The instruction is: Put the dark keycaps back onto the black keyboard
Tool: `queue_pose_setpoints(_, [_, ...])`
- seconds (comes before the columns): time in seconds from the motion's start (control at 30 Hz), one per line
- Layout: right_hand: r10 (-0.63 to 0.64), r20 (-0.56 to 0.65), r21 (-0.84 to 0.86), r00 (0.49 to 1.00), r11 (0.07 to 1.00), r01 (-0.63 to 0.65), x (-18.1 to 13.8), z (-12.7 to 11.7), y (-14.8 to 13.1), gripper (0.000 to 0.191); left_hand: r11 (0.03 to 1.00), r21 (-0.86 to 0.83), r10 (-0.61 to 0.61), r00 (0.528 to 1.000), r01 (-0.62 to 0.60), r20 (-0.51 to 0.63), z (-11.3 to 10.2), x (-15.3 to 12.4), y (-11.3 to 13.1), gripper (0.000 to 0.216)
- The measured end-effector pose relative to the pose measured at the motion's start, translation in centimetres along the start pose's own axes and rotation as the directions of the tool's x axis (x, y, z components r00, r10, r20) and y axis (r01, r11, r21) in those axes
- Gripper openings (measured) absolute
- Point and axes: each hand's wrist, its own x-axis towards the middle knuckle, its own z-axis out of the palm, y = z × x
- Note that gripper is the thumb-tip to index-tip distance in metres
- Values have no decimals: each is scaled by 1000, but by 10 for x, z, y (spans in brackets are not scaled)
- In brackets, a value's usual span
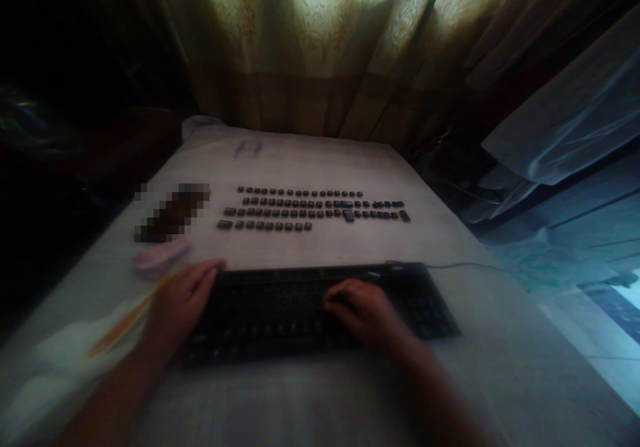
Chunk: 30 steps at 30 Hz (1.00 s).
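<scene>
A black keyboard (280, 300) lies flat in front of me, with part of its key area stripped of keycaps and others still in place toward the near side. My left hand (183, 293) grips its far left corner, fingers along the edge. Over the right-middle of the keyboard, my right hand (363, 307) is closed in a pinch, thumb against fingers; what is between them is too dark to make out. Beyond the keyboard, loose black keycaps (280, 213) stand in several rows on the table.
The table has a pale cover (320, 400). Left of the keyboard lie an orange stick-like tool (125, 320), a pinkish object (163, 255) and a blurred-out dark item (173, 213). A cable (465, 265) runs off right. Patterned curtains (320, 33) hang behind.
</scene>
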Motion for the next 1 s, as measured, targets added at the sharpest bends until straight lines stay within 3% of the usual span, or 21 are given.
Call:
queue_pose_setpoints(0.27, [-56, -44, -14, 997, 998, 55, -1, 9, 3, 17, 1000, 7, -7, 1000, 7, 16, 0, 0, 1, 38])
queue_pose_setpoints(0.43, [39, -115, 39, 993, 999, -34, -1, 8, 2, 18, 1000, 9, 12, 1000, -12, 9, 1, 1, 2, 37])
queue_pose_setpoints(0.57, [206, -247, 167, 947, 972, -167, -1, 2, 0, 22, 1000, 7, 24, 1000, -24, -1, 1, 1, 3, 39])
queue_pose_setpoints(0.63, [224, -259, 199, 940, 964, -175, -1, 1, -1, 20, 999, 14, 40, 999, -40, -8, 1, 0, 2, 39])
queue_pose_setpoints(0.9, [224, -307, 220, 925, 962, -160, -1, 2, -4, 19, 963, 156, 241, 958, -218, -152, -4, -4, 5, 38])
queue_pose_setpoints(1.0, [263, -378, 180, 888, 961, -208, -2, -2, -1, 21, 948, 164, 298, 939, -271, -174, -6, -6, 8, 37])
